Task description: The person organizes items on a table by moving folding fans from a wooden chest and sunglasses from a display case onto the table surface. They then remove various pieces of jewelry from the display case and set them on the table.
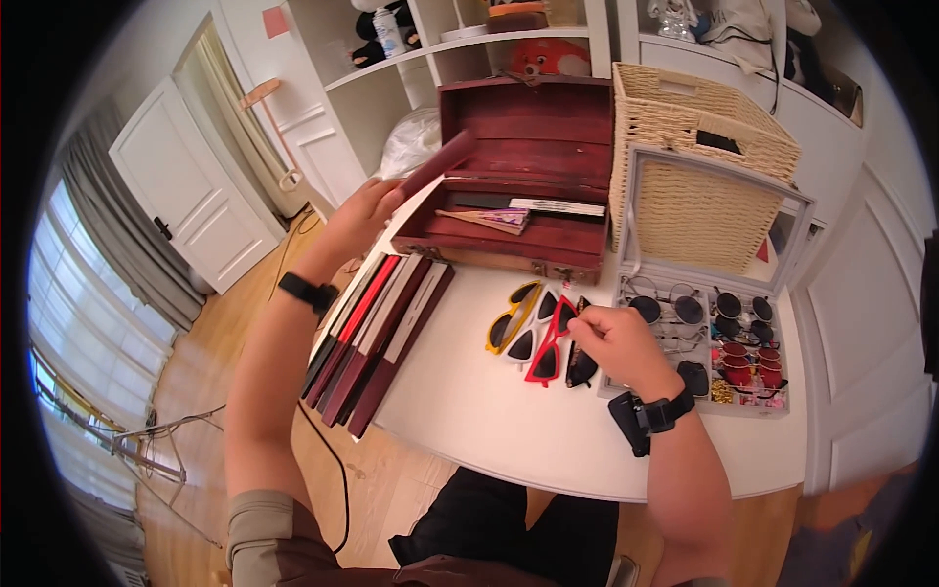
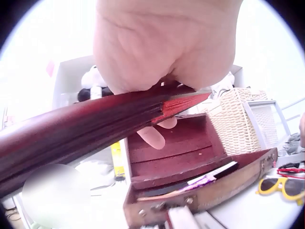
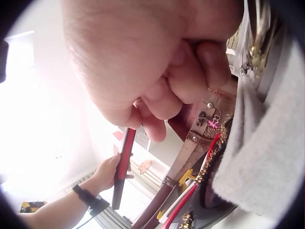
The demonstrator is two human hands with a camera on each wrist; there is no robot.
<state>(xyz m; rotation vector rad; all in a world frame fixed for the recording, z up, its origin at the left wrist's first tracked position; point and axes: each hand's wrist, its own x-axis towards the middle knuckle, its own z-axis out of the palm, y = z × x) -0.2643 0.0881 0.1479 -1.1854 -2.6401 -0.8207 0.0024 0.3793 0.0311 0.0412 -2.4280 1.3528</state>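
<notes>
My left hand grips a long dark red folded fan in the air by the open red case. Pleats and a bright red part of the fan show in the left wrist view, under the palm. Loosely curled, my right hand is at the black sunglasses on the white table; nothing shows inside its fingers, and touch is unclear. Beside that pair lie red, white and yellow sunglasses. Folded fans lie inside the case.
Several long narrow boxes lie side by side at the table's left edge. At the right stands a clear-lidded display box of glasses, with a woven basket behind. Shelves stand beyond the case.
</notes>
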